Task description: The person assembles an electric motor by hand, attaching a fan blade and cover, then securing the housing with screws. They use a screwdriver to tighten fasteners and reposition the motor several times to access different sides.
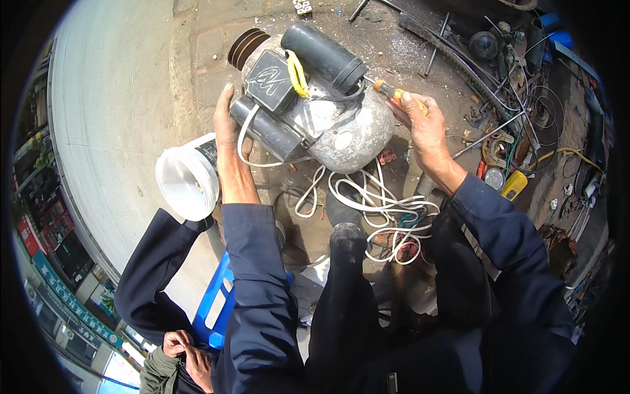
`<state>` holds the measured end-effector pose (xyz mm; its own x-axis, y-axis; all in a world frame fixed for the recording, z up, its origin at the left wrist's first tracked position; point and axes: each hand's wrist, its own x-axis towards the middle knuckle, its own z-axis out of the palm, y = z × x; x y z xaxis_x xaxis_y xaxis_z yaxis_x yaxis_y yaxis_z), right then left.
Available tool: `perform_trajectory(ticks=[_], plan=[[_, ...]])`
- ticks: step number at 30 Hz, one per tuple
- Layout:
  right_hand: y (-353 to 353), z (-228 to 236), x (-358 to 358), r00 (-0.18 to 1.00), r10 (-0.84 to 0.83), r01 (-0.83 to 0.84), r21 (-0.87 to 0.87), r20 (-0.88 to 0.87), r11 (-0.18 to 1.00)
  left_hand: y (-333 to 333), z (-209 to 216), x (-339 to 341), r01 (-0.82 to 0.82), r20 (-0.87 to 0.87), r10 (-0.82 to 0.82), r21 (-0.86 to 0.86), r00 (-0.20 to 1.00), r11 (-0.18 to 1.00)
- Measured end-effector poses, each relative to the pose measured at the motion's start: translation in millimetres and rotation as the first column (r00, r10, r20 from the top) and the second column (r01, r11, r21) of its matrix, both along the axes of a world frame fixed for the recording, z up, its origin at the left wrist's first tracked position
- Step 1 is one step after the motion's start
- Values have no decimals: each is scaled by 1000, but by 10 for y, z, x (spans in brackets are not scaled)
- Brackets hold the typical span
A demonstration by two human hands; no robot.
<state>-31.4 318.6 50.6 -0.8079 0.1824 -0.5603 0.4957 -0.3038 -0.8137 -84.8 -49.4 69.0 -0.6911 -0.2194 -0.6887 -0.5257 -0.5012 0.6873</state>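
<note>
An old grey electric motor (357, 141) lies on the ground in front of me, with a grooved pulley (248, 47) at its far left end. On top sit a black wiring box (270, 81) and two black capacitor cylinders, a larger upper one (321, 54) and a lower one (266, 131). Yellow tape (296, 73) sticks up between them. My left hand (228, 128) grips the motor's left side by the lower cylinder, its fingers partly hidden. My right hand (423, 128) is closed on a screwdriver (398, 94) with an orange-yellow handle, its shaft pointing at the upper cylinder's end.
Loops of white cable (387, 220) lie between the motor and my feet. Scrap metal, rods and wires (499, 85) crowd the right side, with a yellow tool (514, 186). At left, another person's hands (190, 358) rest near a white bucket (186, 180) and blue stool (216, 295).
</note>
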Motion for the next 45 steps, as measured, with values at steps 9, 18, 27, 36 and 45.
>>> perform_trajectory(ticks=[9,18,27,36,45], plan=[[1502,102,-102,971,236,-231,134,-26,964,142,260,752,-103,-133,63,-318,989,942],[1935,-326,-206,995,86,-89,-67,-43,994,1062,457,1866,-45,40,71,-461,997,886],[1711,-384,-403,990,129,-131,-25,-51,991,1688,387,1360,99,69,-89,-157,994,983],[1791,-523,-367,988,147,-154,-154,-52,976,1619,309,1277,51,75,-44,-99,996,994],[2158,-542,-218,963,220,-264,375,158,889,1146,-120,1730,-241,105,264,-192,959,951]])
